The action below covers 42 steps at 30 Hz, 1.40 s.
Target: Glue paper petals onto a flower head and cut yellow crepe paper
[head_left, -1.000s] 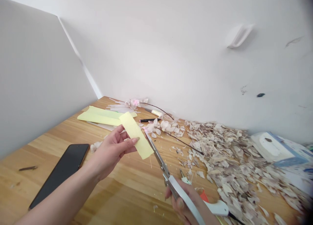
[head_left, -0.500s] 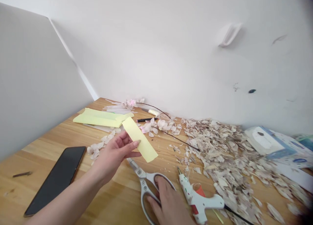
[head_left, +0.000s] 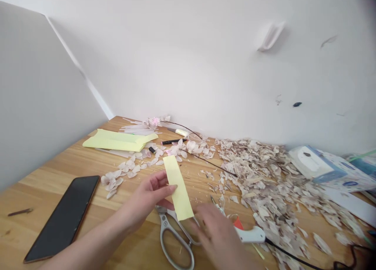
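My left hand (head_left: 157, 191) pinches a pale yellow paper strip (head_left: 178, 188) between thumb and fingers, holding it tilted above the table. Close to the strip's lower end is my right hand (head_left: 219, 234), blurred, its fingers apart and nothing visible in them. Below the strip, a pair of scissors (head_left: 177, 248) with grey handles lies on the wood, its blades mostly hidden by my left hand. Partly behind my right hand rests a white glue gun (head_left: 251, 234) with a black cord.
A phone (head_left: 63, 219) lies at left. Behind it are folded yellow paper (head_left: 117, 140), loose petals (head_left: 129, 166) and a black marker (head_left: 173, 142). Petal flowers on a thin stem (head_left: 208, 163) lie mid-table. A large petal heap (head_left: 264, 172) and a tissue box (head_left: 329, 168) occupy the right.
My right hand has come out of the scissors' handles and moved up to the strip's lower end. The scissors now lie on the table. My left hand has brought the strip lower and to the right.
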Tool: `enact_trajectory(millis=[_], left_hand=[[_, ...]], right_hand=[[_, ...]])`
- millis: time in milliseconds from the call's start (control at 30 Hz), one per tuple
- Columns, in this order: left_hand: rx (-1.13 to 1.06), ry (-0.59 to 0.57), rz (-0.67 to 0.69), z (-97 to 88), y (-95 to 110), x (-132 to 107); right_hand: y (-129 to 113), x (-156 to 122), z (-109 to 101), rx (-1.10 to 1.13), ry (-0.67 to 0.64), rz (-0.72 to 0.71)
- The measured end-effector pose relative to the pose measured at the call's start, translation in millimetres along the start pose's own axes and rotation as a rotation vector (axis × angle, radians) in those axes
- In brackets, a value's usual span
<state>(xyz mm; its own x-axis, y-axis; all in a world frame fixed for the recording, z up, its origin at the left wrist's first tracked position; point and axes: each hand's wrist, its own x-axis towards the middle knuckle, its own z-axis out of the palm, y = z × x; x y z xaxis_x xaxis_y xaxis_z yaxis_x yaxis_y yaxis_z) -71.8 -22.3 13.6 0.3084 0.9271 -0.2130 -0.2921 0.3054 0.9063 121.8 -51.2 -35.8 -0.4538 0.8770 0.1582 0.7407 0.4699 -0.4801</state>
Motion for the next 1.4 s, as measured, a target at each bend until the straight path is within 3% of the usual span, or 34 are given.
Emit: enact_trajectory(millis=[100, 200, 367, 567, 800, 1033, 1233, 1400], left_hand=[[-0.034, -0.087, -0.084, 1.7, -3, -1], [-0.060, -0.205, -0.163, 5.8, -11, -2], [-0.042, -0.350, -0.230, 9.7, -22, -5], [-0.022, -0.303, -0.211, 11.2, -24, -3], [0.103, -0.249, -0.196, 17.1, -26, -2], [0.127, -0.263, -0.201, 17.7, -19, -4], [-0.082, -0.231, -0.222, 11.0, -24, -2], [0.068, -0.228, -0.170, 14.8, -24, -3]], right_hand=[[7, 3, -23, 0.094, 0.172, -0.163], [6, 5, -31, 0.170, 0.133, -0.323], [7, 9, -28, 0.356, 0.098, -0.305], [10, 9, -27, 0.564, 0.104, -0.214], [4, 12, -16, 0.707, 0.068, 0.099], [1, 10, -15, 0.690, -0.057, 0.247], [0, 10, -14, 0.813, -0.108, 0.337], [-4, 11, -11, 0.955, -0.152, 0.387]])
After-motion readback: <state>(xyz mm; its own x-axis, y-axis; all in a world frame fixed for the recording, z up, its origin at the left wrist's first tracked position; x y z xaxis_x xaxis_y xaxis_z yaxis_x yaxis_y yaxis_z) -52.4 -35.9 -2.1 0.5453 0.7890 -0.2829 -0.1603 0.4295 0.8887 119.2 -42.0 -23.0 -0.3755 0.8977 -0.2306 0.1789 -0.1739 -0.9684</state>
